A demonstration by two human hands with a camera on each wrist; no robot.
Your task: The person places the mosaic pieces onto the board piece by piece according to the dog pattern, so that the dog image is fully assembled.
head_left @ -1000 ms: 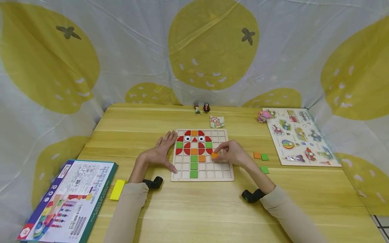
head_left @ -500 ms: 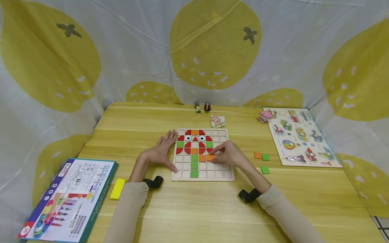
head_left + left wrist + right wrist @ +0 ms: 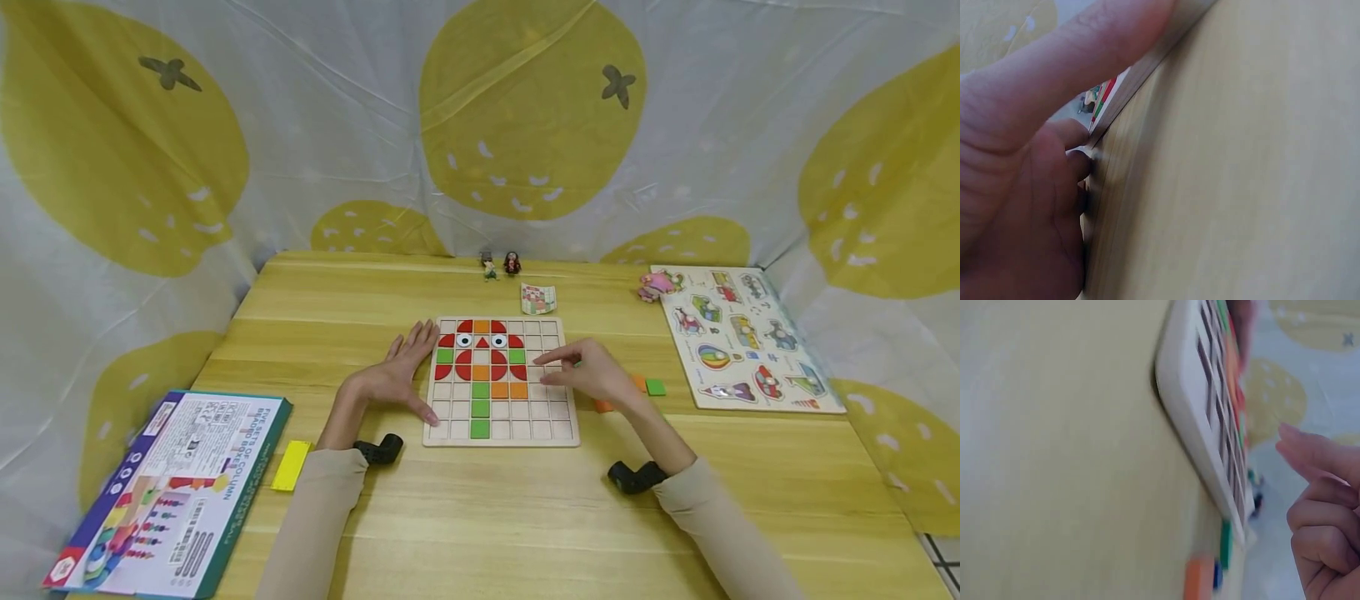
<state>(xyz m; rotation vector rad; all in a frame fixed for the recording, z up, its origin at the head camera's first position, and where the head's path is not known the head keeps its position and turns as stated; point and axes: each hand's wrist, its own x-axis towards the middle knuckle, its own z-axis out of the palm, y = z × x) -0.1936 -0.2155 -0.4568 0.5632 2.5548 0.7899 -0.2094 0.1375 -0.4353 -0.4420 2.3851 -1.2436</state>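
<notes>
A wooden grid board [image 3: 551, 432] lies in the middle of the table, with a picture of red, green and orange tiles set in it. Along the board's left edge rests my left hand [image 3: 393, 375], fingers spread and thumb at the near-left corner; the thumb [image 3: 1066, 69] shows large in the left wrist view. My right hand [image 3: 592, 371] hovers over the board's right side, holding nothing. Its thumb and forefinger are apart, the other fingers curled. To its left, an orange tile [image 3: 518, 390] fills a cell beside another orange tile [image 3: 498, 390].
Right of the board lie a green tile [image 3: 656, 387] and orange tiles [image 3: 603, 406], partly hidden by my right arm. A puzzle board [image 3: 697, 392] and pink toy [image 3: 656, 286] stand farther right. Behind are a pattern card [image 3: 538, 299] and figurines [image 3: 512, 263]. A box [image 3: 172, 492] and yellow block [image 3: 291, 466] lie left.
My right hand has set the orange tile into its cell, let go of it, and moved back to the right. The left hand has stayed at the board's edge.
</notes>
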